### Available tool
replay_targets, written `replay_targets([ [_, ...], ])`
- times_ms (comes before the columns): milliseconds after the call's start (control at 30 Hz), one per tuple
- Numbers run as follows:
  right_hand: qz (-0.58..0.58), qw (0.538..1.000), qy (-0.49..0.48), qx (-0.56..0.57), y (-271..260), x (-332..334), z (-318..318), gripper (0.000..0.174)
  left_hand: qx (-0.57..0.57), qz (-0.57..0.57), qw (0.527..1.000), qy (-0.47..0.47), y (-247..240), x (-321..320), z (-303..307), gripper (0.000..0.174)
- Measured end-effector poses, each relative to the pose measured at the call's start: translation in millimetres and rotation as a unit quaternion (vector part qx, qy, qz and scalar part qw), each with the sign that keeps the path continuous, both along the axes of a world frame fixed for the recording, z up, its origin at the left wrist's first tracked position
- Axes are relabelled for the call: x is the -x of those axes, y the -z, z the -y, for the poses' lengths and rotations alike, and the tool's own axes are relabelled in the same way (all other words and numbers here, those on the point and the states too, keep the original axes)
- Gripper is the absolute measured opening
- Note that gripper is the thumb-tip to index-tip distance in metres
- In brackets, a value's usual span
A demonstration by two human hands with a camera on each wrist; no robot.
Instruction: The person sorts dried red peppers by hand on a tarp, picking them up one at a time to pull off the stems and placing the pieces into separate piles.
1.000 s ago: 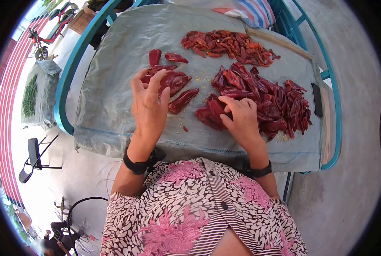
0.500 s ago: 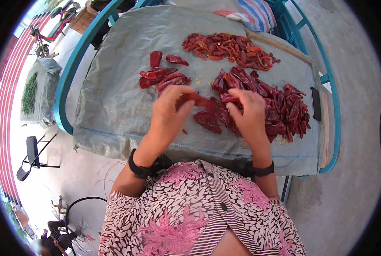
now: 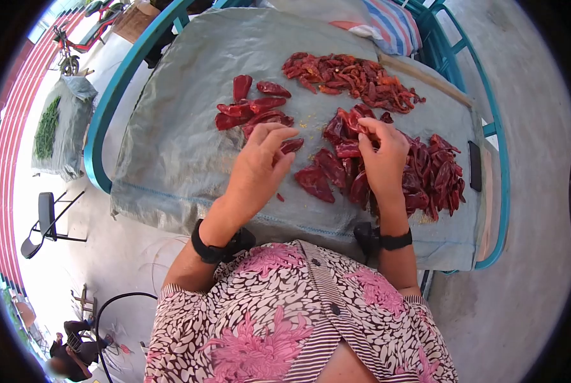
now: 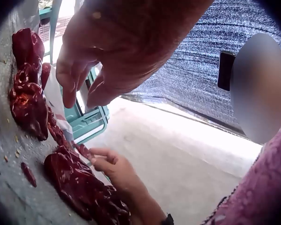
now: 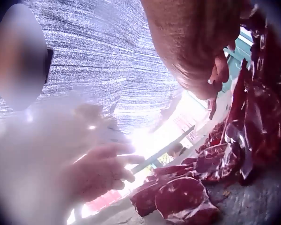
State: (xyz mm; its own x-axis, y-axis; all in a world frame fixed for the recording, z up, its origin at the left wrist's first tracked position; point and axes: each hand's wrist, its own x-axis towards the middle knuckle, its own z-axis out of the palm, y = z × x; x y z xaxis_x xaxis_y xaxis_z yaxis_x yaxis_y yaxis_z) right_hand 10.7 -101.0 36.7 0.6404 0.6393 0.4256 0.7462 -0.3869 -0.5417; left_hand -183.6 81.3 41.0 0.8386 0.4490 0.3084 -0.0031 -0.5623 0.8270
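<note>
The sheet (image 3: 164,137) has its left edge well apart from a small pepper pile (image 3: 267,119). Near that, the left hand (image 3: 257,167) hovers, fingers released. The right hand (image 3: 386,155) pinches a pepper (image 4: 84,151) over the big pile (image 3: 437,173); a phone (image 3: 474,166) lies by the right edge.

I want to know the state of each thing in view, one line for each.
Left hand, relaxed, holding nothing visible
Right hand, pinching a partly hidden red pepper
Pile of glossy dark-red peppers, heaped
Heap of wrinkled orange-red peppers, spread in a band
Grey woven-plastic sheet, spread, wrinkled
Black rectangular phone, lying flat
Black metal-framed folding chair, unfolded
</note>
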Motion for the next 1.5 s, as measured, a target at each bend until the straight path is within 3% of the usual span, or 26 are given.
replay_targets([
  [133, -0.191, 0.972, -0.127, -0.049, -24, 29, -2, 0.035, 0.139, 0.044, 0.989, 0.023, -11, -8, 19, 0.04],
  [267, -0.269, 0.946, -0.179, -0.022, -24, 38, -1, 0.033, 0.076, 0.019, 0.995, 0.068, 4, -12, 13, 0.035],
  [367, -0.063, 0.992, -0.108, 0.023, -13, 18, -6, 0.034, 0.097, 0.007, 0.995, 0.011, 0, -8, 7, 0.035],
  [467, 0.109, 0.987, -0.048, 0.105, 2, 3, -15, 0.034, 0.056, 0.05, 0.996, -0.053, -2, -10, -9, 0.034],
  [533, 0.155, 0.975, -0.056, 0.15, 16, -6, -23, 0.037, 0.013, 0.078, 0.993, -0.087, -6, -13, -16, 0.035],
  [567, 0.193, 0.965, -0.062, 0.166, 22, -9, -26, 0.037, -0.123, 0.058, 0.983, -0.125, -3, -14, -19, 0.038],
  [600, 0.23, 0.954, -0.068, 0.181, 26, -12, -29, 0.037, -0.173, 0.047, 0.974, -0.138, -4, -13, -19, 0.039],
  [667, 0.219, 0.956, -0.068, 0.185, 33, -16, -33, 0.037, -0.27, 0.024, 0.949, -0.16, -5, -10, -17, 0.04],
  [867, 0.21, 0.966, -0.076, 0.13, 27, -24, -33, 0.027, -0.116, 0.058, 0.992, -0.009, 2, -10, -4, 0.034],
  [1000, 0.172, 0.981, -0.059, 0.067, 1, -8, -32, 0.025, -0.05, 0.053, 0.997, -0.009, 4, -18, 8, 0.037],
  [1167, 0.091, 0.986, -0.138, 0.036, -28, 25, -25, 0.029, -0.02, 0.036, 0.999, 0.014, -10, -22, 17, 0.038],
  [1300, 0.051, 0.989, -0.115, 0.073, -24, 31, -11, 0.031, 0.0, 0.066, 0.997, -0.038, -2, -20, 11, 0.037],
  [1400, 0.151, 0.975, -0.079, 0.144, -3, 35, 4, 0.034, -0.05, 0.054, 0.992, -0.106, -4, -8, -8, 0.034],
  [1500, 0.166, 0.965, -0.052, 0.195, 12, 38, 8, 0.034, -0.127, 0.053, 0.976, -0.168, 4, 4, -26, 0.031],
])
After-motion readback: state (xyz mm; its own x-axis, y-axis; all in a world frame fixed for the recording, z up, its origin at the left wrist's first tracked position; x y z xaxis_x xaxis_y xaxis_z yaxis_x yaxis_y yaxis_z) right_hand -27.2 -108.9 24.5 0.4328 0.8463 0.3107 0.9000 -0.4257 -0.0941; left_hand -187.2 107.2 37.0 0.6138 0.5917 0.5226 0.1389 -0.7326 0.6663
